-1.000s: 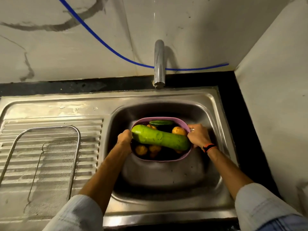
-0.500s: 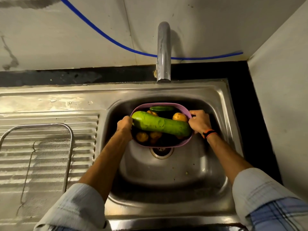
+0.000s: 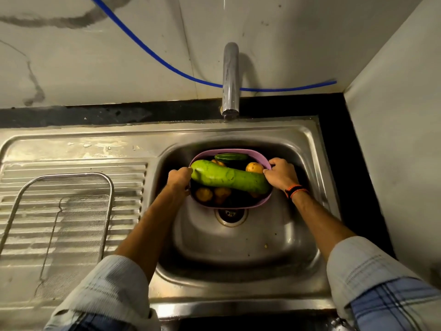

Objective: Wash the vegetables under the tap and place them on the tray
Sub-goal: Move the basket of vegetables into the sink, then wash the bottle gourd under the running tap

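Note:
A pink basket sits in the far half of the steel sink basin, below the tap. Across its top lies a long pale-green gourd. Behind it is a dark green cucumber, and several yellow-orange round vegetables lie beneath. My left hand grips the basket's left rim. My right hand grips the right rim. No water runs from the tap. The wire-mesh tray rests on the ribbed drainboard at the left.
A blue hose runs along the marble wall behind the tap. A black counter strip borders the sink at the back and right, where a white side wall stands close. The drain shows just in front of the basket.
Both hands have kept their grip on the basket rims. The basket has moved toward the back of the basin, so the drain in front of it has come into view.

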`<state>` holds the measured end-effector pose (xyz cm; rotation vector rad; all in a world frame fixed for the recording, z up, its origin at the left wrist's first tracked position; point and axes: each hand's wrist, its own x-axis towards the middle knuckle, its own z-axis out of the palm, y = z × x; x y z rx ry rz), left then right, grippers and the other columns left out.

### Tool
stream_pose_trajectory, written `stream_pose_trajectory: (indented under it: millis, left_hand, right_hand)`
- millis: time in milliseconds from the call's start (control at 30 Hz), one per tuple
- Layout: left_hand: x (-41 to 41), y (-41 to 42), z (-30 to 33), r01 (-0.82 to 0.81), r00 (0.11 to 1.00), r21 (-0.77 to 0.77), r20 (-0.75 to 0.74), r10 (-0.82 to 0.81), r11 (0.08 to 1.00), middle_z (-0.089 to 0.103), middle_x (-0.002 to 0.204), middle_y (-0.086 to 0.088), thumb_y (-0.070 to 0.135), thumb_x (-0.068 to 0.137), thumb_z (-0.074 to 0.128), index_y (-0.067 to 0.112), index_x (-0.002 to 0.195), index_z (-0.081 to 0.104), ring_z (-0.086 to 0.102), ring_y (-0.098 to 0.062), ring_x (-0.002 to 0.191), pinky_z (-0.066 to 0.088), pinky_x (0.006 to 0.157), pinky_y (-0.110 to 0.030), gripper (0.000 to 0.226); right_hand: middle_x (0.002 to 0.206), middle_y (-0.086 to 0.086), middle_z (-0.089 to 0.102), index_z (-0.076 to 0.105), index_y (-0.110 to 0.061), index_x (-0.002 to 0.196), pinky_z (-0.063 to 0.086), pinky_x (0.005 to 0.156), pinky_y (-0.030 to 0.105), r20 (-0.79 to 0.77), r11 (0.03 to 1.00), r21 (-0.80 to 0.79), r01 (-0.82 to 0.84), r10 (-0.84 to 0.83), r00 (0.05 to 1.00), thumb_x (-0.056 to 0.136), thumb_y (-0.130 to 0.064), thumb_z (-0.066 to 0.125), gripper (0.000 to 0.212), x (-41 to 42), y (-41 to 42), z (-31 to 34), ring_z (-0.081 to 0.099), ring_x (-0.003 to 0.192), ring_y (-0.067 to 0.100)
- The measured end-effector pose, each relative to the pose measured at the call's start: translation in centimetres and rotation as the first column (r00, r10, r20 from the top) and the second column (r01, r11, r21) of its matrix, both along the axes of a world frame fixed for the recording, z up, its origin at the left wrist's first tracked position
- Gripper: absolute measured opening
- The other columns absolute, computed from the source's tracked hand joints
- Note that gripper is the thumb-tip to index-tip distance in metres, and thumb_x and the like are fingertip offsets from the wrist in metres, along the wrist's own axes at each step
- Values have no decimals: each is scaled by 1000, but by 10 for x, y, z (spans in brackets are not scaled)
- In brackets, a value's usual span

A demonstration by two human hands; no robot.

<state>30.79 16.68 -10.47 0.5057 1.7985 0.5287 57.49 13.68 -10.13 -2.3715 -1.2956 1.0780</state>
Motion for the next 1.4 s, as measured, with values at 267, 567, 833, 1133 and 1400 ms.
stream_pose_trajectory:
  millis: [267,567,833,1133,1400]
  left_hand:
    - [17,-19,48,434,857,171,-379,-347,884,68,116,-14,27,87,68,8,119,66,62,-31,113,49,95,-36,38]
    - [33,-23,45,815,497,86,-612,-615,573,64,126,0,40,67,73,31,119,69,59,-29,117,51,97,-41,53]
    - [51,-13,34,965,71,-125,-719,-691,229,49,145,-5,49,69,80,22,142,48,40,-29,135,25,116,-40,84]
    - [63,0,14,956,-209,-293,-729,-652,22,50,143,-10,52,72,74,21,142,43,43,-34,133,28,114,-54,82]
    - [65,5,15,935,-286,-354,-732,-618,-13,58,132,-10,51,69,74,19,135,47,52,-34,122,39,103,-52,78]
  right_hand:
    - [119,8,68,61,-17,123,52,97,39,-69,971,239,-26,43,997,81,-26,72,45,-31,21,44,66,109,24]
    - [124,16,62,39,-16,142,59,83,44,-33,858,498,-124,161,986,86,-37,72,68,-84,71,84,65,106,29]
    - [122,23,54,42,-7,140,58,82,48,9,867,490,-90,99,995,97,-18,59,48,-98,80,78,63,103,36]
    - [125,25,53,41,-1,140,56,85,49,276,819,460,-344,237,932,96,-17,60,50,-93,88,75,64,96,39]
    - [122,16,51,36,-12,146,35,71,32,672,746,160,-646,397,625,105,-33,38,46,-83,96,76,56,87,23]
